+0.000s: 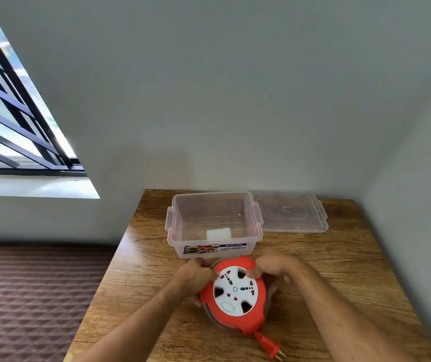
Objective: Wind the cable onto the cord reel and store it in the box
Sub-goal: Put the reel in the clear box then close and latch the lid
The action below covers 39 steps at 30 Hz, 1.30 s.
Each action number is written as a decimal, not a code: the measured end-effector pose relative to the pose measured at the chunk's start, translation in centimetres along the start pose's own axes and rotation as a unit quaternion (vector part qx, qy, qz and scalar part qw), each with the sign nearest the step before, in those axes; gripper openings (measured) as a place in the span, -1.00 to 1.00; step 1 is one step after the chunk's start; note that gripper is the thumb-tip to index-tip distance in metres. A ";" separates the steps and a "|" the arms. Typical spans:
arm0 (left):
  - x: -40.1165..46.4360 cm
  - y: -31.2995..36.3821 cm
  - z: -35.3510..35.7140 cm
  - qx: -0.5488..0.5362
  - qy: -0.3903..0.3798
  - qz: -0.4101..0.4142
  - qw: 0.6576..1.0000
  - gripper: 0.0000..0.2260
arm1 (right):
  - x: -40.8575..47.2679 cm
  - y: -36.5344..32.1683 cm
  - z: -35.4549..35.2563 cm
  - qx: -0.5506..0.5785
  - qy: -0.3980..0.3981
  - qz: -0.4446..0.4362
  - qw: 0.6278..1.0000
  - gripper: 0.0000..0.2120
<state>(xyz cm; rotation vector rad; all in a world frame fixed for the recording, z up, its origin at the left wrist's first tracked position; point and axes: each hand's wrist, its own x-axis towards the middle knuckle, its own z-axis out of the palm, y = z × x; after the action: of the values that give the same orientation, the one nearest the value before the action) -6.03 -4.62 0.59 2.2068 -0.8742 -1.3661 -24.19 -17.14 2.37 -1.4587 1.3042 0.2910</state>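
Observation:
A round red cord reel [235, 296] with a white socket face lies on the wooden table [339, 283], close to me. Its red plug [270, 347] sticks out at the near right on a short stub of cable. My left hand [196, 276] grips the reel's left rim. My right hand [274, 266] holds the upper right rim, thumb on the white face. Behind the reel stands the clear plastic box [213, 223], open, with a small white piece on its floor.
The box's clear lid [290, 212] lies flat to the right of the box, near the wall. The table stands in a corner with walls behind and right. A window is at the left, patterned floor below it.

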 end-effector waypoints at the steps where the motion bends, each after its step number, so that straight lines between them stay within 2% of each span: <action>1: 0.0 -0.1 -0.7 -0.027 -0.054 -0.021 0.998 -0.62 | -0.3 -0.2 -0.3 -0.005 -0.031 0.005 0.999 -0.75; 4: -0.2 -0.3 -3.4 -0.094 -0.204 -0.058 0.973 -0.64 | -1.4 -1.5 -1.4 -0.049 -0.123 0.015 0.991 -0.69; 7: -0.8 0.6 -6.1 -0.104 -0.251 -0.039 0.962 -0.58 | -2.9 -4.3 -2.9 -0.084 -0.168 -0.023 0.982 -0.59; 10: -1.8 2.6 -8.5 -0.148 -0.202 0.003 0.968 -0.68 | -3.4 -7.5 -4.3 -0.081 -0.093 -0.088 0.988 -0.63; 12: -1.9 3.9 -9.9 -0.200 -0.134 0.018 0.970 -0.75 | -3.2 -9.1 -4.8 -0.019 -0.017 -0.132 0.991 -0.63; 15: -1.1 5.6 -11.5 -0.271 -0.048 0.019 0.961 -0.71 | -2.5 -10.8 -5.4 0.100 0.048 -0.166 0.980 -0.75; 17: -0.4 6.5 -11.8 -0.273 0.002 0.017 0.962 -0.66 | -1.6 -11.5 -5.4 0.116 0.055 -0.156 0.979 -0.70; 19: 0.2 7.1 -11.8 -0.255 0.037 0.018 0.966 -0.68 | -0.4 -12.0 -5.2 0.093 0.066 -0.153 0.982 -0.63; 24: 2.3 7.0 -11.8 -0.165 0.099 0.055 0.980 -0.64 | 2.0 -13.5 -4.3 0.033 0.164 -0.187 0.968 -0.62; 27: 3.3 7.4 -12.1 -0.009 0.110 0.056 0.992 -0.54 | 3.0 -13.9 -3.6 0.002 0.192 -0.173 0.966 -0.61; 30: 3.9 7.9 -12.3 0.114 0.144 0.049 0.982 -0.60 | 3.4 -14.7 -3.3 -0.011 0.201 -0.158 0.967 -0.64; 33: 4.4 8.3 -12.8 0.148 0.174 0.063 0.971 -0.65 | 3.2 -15.4 -3.5 -0.023 0.222 -0.151 0.963 -0.65; 36: 4.5 8.7 -13.4 0.139 0.116 0.058 0.982 -0.75 | 3.1 -15.4 -3.2 -0.040 0.234 -0.145 0.961 -0.59; 39: 4.9 8.4 -13.0 0.177 0.107 0.039 0.977 -0.79 | 3.3 -15.1 -2.2 -0.079 0.238 -0.148 0.957 -0.64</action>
<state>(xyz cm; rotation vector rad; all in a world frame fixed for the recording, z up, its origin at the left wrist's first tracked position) 4.72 -13.96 8.39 2.4940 -1.1811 -0.9699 -11.68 -23.94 8.86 -1.9130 1.4333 -0.1709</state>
